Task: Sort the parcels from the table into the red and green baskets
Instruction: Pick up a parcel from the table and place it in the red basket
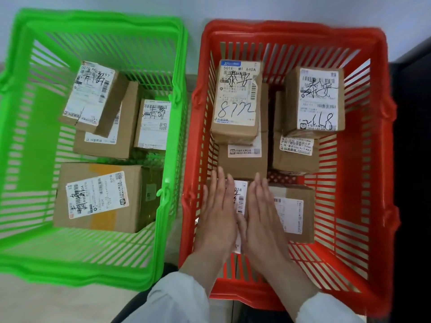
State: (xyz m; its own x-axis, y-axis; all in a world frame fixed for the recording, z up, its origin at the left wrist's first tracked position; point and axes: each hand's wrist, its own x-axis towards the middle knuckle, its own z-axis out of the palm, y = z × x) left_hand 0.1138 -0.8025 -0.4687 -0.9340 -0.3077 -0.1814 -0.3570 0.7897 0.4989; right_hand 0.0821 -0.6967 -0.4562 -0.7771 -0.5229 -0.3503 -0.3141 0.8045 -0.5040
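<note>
We saw left grip [218, 210] and right grip [263, 213] flat, fingers straight, clasping nothing, on small brown cardboard parcel with white label [241, 198], lower centre of frame, inside red slatted plastic basket [291, 31]. Judged it light, stiff; take by opposite sides. Crowding it: brown box [295, 213] at right, stacked boxes [242, 162] above; green slatted plastic basket [105, 18] at left.

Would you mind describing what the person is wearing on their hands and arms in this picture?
The left hand and the right hand are bare: no gloves, and no rings or watch visible. The left sleeve and right sleeve are long, pale and whitish, with no markings.
</note>
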